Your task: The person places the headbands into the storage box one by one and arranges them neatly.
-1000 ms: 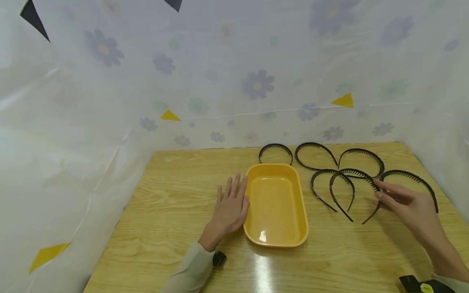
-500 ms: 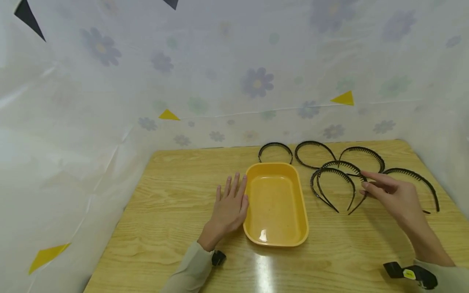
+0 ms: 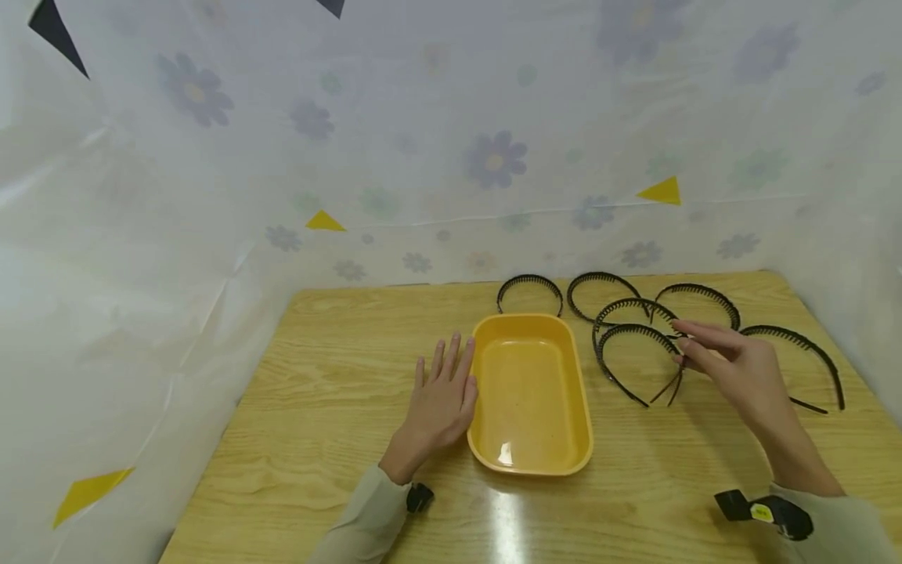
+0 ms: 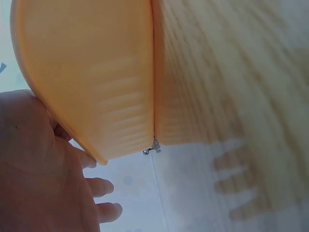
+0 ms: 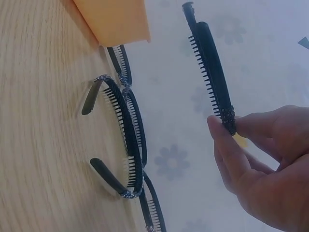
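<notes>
from the head camera i see my right hand (image 3: 740, 376) pinching a toothed black headband (image 5: 216, 72) between thumb and fingers, gripped by its right-hand side. my right wrist view shows it raised clear of the counter (image 3: 331, 392), with a glittery patch right by the fingertips.

my left hand (image 3: 435, 411) is spread wide, fingers straight, its thumb side against the left side of a yellow tray (image 3: 532, 399). on the left wrist view i have that hand at the tray's rim.

just below the raised piece, from the head view, a front headband (image 3: 637, 327) sits on the counter, to the right of the tray; the two overlap in that view but are apart on the wrist camera. i count four more: one headband behind the tray (image 3: 530, 278), two along the back edge to its right (image 3: 599, 275) (image 3: 712, 292), and a far-right headband (image 3: 810, 344) beyond my right hand. behind everything hangs a pale flowered sheet (image 3: 423, 117).
</notes>
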A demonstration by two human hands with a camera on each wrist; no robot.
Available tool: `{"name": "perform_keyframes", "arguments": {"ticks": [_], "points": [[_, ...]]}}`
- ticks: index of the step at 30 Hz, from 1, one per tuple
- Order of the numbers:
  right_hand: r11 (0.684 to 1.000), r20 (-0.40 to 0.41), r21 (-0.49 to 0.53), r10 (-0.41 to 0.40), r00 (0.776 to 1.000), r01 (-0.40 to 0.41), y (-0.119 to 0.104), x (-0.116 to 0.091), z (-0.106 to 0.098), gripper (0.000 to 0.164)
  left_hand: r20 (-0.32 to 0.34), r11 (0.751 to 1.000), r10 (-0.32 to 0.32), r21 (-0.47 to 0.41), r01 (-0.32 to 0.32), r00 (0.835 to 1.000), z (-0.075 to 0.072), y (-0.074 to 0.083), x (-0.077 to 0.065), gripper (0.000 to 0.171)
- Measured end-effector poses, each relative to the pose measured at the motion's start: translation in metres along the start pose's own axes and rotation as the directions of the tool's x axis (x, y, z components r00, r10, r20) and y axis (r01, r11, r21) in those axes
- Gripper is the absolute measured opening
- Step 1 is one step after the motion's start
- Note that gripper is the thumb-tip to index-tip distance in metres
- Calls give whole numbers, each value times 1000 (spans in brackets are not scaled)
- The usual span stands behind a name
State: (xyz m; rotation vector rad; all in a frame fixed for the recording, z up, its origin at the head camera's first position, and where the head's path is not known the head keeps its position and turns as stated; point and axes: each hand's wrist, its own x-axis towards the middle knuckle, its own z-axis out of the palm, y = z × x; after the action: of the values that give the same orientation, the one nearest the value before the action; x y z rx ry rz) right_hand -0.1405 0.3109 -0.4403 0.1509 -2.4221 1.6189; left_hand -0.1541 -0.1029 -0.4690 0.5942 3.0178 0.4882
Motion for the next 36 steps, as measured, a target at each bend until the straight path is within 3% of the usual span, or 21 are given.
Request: {"name": "perform_keyframes", "arguments": {"ticks": [11, 21, 36], "points": [[987, -17, -157, -19, 1000, 16, -11, 12, 18, 38, -15, 1000, 1, 18, -1, 1000, 0, -1, -1, 59], [985, -28, -151, -85, 996, 80, -23, 21, 44, 35, -29, 998, 8, 69, -6, 1000, 0, 0, -1, 58], [973, 13, -131, -188, 982, 188, -30, 29, 77, 28, -26, 998, -1, 58, 2, 1000, -2, 2, -1, 58]]}}
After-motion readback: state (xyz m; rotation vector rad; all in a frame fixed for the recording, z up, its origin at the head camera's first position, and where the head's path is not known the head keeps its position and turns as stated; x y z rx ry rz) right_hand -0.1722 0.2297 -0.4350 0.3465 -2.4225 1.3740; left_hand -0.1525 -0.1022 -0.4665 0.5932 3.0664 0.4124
